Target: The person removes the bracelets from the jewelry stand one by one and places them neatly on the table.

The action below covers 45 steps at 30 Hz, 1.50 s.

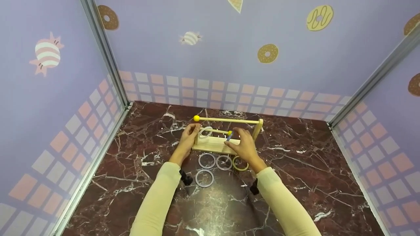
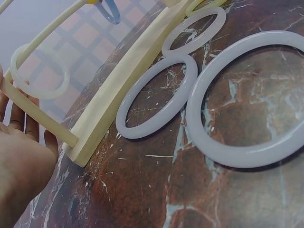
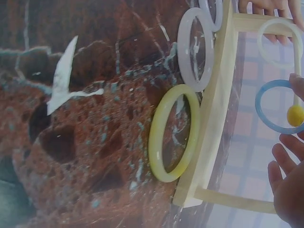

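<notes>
A pale wooden bangle stand (image 1: 210,148) has two rods at different heights, each tipped with a yellow ball. My left hand (image 1: 187,139) grips its left upright, fingers wrapped behind the post in the left wrist view. A whitish translucent bangle (image 2: 65,78) hangs on the lower rod close to that post. With thumb and finger, my right hand (image 1: 245,147) pinches a blue bangle (image 3: 260,107) at the lower rod's free end. The yellow ball (image 3: 295,115) shows inside the blue ring in the right wrist view.
In front of the stand lie a lavender bangle (image 1: 199,161), a pale pinkish bangle (image 3: 184,45) and a yellow-green bangle (image 3: 156,137) in a row. Another lavender bangle (image 1: 196,178) lies nearer. All rest on a dark red marbled surface (image 1: 147,203), with patterned panels (image 1: 216,49) around it.
</notes>
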Each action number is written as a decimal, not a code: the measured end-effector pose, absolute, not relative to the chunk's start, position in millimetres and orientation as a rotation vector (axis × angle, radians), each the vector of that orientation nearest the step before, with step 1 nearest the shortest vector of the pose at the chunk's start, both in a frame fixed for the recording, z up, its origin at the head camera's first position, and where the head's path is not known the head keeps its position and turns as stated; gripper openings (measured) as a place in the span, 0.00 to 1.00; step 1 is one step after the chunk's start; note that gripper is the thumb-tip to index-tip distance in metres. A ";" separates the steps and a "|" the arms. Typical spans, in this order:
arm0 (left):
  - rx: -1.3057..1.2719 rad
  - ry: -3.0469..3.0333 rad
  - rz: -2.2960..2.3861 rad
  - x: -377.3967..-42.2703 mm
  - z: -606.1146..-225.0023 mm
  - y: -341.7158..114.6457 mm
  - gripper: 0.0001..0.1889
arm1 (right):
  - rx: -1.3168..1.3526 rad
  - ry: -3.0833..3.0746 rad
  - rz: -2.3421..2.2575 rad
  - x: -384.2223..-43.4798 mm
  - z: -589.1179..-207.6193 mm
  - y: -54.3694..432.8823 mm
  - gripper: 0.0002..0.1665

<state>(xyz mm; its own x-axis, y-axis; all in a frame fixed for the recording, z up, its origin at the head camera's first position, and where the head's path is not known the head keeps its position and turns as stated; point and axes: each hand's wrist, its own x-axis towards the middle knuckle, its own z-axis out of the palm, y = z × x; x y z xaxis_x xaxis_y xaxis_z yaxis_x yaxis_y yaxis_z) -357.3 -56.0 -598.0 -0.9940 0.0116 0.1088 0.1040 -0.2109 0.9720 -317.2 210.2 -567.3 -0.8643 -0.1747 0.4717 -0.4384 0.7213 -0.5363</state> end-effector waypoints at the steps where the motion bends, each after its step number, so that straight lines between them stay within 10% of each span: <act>1: -0.141 -1.937 -2.395 -357.0 -598.4 -55.9 0.19 | 0.467 -2.542 0.931 -316.3 -568.5 211.4 0.41; 45: -0.180 -1.904 -2.396 -358.4 -599.9 -55.9 0.19 | 0.640 -2.632 1.309 -259.4 -572.2 204.8 0.37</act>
<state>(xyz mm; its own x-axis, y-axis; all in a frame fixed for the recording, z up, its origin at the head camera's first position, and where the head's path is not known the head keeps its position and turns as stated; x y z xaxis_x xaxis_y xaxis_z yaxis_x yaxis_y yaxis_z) -358.4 -55.9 -599.9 -0.9902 0.0139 0.1387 0.1320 -0.2270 0.9649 -259.4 204.8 -572.2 -0.9011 -0.3124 0.3008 -0.4284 0.5330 -0.7296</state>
